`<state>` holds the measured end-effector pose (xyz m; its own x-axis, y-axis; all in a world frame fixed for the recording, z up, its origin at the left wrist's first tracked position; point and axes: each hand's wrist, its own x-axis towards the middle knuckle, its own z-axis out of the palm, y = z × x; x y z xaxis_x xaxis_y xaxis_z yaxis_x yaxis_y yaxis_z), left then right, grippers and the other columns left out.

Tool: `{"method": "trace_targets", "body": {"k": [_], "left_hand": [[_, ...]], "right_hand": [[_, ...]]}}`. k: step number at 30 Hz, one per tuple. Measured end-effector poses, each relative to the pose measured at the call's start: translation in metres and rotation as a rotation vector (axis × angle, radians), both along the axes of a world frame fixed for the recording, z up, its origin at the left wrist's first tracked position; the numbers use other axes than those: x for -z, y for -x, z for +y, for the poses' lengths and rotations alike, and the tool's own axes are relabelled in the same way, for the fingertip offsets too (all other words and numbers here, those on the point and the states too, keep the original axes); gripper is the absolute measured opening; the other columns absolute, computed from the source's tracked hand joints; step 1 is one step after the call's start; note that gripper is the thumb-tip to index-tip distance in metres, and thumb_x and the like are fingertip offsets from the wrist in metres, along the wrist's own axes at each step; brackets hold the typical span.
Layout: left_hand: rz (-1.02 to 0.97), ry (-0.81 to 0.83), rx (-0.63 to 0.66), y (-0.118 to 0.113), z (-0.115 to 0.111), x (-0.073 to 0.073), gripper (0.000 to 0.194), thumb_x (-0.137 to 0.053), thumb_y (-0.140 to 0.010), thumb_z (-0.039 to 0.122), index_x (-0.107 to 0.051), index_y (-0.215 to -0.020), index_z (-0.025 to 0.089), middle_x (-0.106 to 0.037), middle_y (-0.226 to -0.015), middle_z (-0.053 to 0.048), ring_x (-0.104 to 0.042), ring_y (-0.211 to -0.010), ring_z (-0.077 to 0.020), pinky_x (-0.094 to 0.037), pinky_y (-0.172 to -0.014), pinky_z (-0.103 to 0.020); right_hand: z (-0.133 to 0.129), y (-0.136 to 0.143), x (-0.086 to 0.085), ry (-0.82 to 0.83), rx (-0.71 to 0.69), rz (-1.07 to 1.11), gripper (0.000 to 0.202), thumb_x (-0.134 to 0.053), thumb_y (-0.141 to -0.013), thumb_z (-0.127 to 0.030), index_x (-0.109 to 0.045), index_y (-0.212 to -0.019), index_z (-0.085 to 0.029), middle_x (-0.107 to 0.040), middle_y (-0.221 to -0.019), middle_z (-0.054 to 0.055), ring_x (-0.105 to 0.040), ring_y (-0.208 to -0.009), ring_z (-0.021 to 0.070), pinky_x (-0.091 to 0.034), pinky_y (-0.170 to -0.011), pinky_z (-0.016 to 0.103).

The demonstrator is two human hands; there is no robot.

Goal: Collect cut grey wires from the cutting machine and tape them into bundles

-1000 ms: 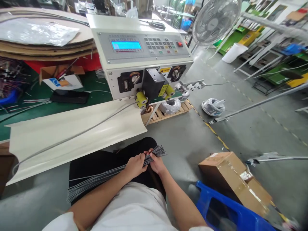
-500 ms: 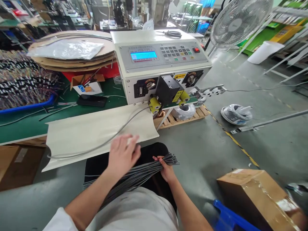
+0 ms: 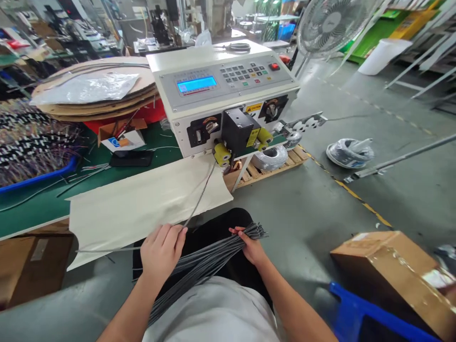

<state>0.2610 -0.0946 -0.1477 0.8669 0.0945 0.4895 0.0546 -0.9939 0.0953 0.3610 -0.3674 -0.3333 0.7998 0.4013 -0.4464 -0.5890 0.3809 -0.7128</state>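
My left hand (image 3: 162,251) is closed around a single grey cable (image 3: 198,202), which runs up to the yellow-green rollers (image 3: 222,155) of a white machine (image 3: 171,95). The cable's other end trails left over a cream sheet (image 3: 142,194). In my right hand (image 3: 252,244) is the end of a bundle of grey cables (image 3: 210,251), lying across my lap. The fingers wrap the bundle just behind its cut ends. The machine's blue display is lit.
Left of the machine, a green table (image 3: 42,199) holds a black phone (image 3: 131,158), a small open box (image 3: 123,137), cardboard discs (image 3: 96,111) and a blue tray of wires (image 3: 35,180). A carton (image 3: 392,280) and blue crate (image 3: 366,313) stand at lower right.
My left hand has moved left and down and closed on the single cable, pulling it off the sheet toward my lap. The right hand still holds the bundle. The view has shifted slightly.
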Motion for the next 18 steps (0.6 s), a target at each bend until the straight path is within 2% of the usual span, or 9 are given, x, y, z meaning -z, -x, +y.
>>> {"method": "trace_targets", "body": {"k": [3,7,10,13,18], "left_hand": [[0.103,0.080,0.094,0.020,-0.021,0.026,0.005,-0.062,-0.088,0.026,-0.062,-0.091,0.022,-0.066,-0.078,0.000,-0.060,-0.073,-0.0156,-0.044,-0.070,-0.029],[0.333,0.161,0.150,0.038,-0.053,0.082,0.027,-0.051,-0.095,0.027,-0.062,-0.119,0.026,-0.072,-0.087,0.000,-0.066,-0.077,-0.0146,-0.048,-0.070,-0.027],[0.510,0.292,0.177,0.044,-0.066,0.115,0.032,-0.042,-0.098,0.029,-0.062,-0.124,0.028,-0.075,-0.100,-0.001,-0.070,-0.082,-0.0144,-0.051,-0.072,-0.026],[0.611,0.401,0.161,0.042,-0.066,0.126,0.035,-0.039,-0.099,0.031,-0.061,-0.126,0.028,-0.073,-0.113,-0.002,-0.070,-0.096,-0.0160,-0.053,-0.079,-0.027],[0.658,0.421,0.194,0.035,-0.061,0.123,0.036,-0.038,-0.099,0.032,-0.061,-0.127,0.028,-0.074,-0.109,-0.002,-0.070,-0.093,-0.0151,-0.053,-0.079,-0.026]], "right_hand": [[0.000,0.000,0.000,-0.006,-0.009,-0.018,0.031,-0.081,-0.073,-0.038,-0.074,-0.099,-0.025,-0.076,-0.103,0.007,-0.068,-0.104,0.0246,-0.046,-0.099,0.044],[-0.002,0.002,0.001,-0.026,-0.007,-0.032,0.031,-0.082,-0.072,-0.038,-0.074,-0.099,-0.025,-0.077,-0.101,0.006,-0.068,-0.104,0.0250,-0.046,-0.101,0.046],[-0.003,0.003,0.000,-0.056,-0.028,-0.033,0.035,-0.083,-0.070,-0.039,-0.074,-0.100,-0.024,-0.076,-0.102,0.005,-0.067,-0.106,0.0258,-0.045,-0.103,0.048],[-0.002,0.003,-0.001,-0.082,-0.026,-0.029,0.034,-0.083,-0.070,-0.037,-0.074,-0.099,-0.024,-0.076,-0.101,0.005,-0.067,-0.106,0.0251,-0.045,-0.103,0.048],[-0.001,0.003,-0.003,-0.077,-0.016,-0.036,0.034,-0.082,-0.071,-0.036,-0.072,-0.101,-0.023,-0.076,-0.098,0.005,-0.068,-0.102,0.0236,-0.048,-0.099,0.045]]}}
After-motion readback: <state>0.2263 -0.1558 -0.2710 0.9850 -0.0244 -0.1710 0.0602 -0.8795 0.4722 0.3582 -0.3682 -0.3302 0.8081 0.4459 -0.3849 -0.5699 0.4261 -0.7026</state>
